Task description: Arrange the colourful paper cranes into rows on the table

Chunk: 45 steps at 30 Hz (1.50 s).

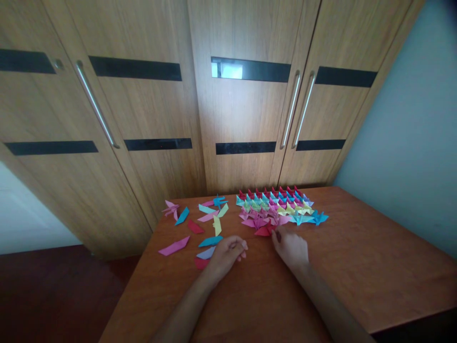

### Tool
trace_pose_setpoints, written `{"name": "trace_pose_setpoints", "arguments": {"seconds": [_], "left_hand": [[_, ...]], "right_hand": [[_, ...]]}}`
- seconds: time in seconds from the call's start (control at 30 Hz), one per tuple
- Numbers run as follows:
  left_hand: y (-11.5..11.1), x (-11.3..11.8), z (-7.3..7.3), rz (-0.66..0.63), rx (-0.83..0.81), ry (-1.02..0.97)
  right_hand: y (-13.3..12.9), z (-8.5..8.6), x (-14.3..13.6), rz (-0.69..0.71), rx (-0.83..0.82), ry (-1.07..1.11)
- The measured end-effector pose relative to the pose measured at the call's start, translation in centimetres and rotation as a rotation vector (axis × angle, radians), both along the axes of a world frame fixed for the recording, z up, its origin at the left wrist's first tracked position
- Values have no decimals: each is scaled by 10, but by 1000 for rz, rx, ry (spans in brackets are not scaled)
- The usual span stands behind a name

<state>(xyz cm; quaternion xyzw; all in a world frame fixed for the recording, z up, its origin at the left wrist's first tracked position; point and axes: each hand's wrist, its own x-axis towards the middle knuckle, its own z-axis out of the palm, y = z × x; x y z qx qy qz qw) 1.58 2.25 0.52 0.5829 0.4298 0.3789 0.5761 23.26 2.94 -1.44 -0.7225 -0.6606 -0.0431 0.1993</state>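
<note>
Rows of folded paper cranes [257,202] in red, blue, green, yellow and pink stand close together at the back of the table. At their front edge is a red crane [264,230], with the closed fingertips of my right hand [290,245] on its right end. To the left, my left hand [228,252] hovers with fingers curled together; whether anything is between them is hidden. Beside it lie a blue folded piece [210,241], a lavender piece [206,253] and a red piece [202,263], partly covered by the hand.
The brown table [357,257] stands against a wooden wardrobe [243,114]. Several loose folded pieces lie on its left part, among them a magenta piece [174,246], a yellow piece [217,226] and a pink crane [171,209]. A pale wall rises at the right.
</note>
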Motion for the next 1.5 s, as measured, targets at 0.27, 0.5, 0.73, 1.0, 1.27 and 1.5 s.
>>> {"name": "trace_pose_setpoints", "arguments": {"seconds": [0.27,0.5,0.73,1.0,1.27,1.5], "left_hand": [[1,0,-1,19,5,-14],[3,-1,-3,39,10,-11],[3,-4,0,58,35,-18],[44,-50,-8,284,312,272],[102,-119,12,495,462,744],[152,-94,8,424,543,975]], "right_hand": [[2,1,-4,-27,-19,-13],[-1,3,-5,-25,-5,-16],[-7,6,-15,54,40,47],[-8,-5,-54,439,-36,227],[-11,-13,-55,503,-75,269],[-8,-17,-55,508,-76,308]]}}
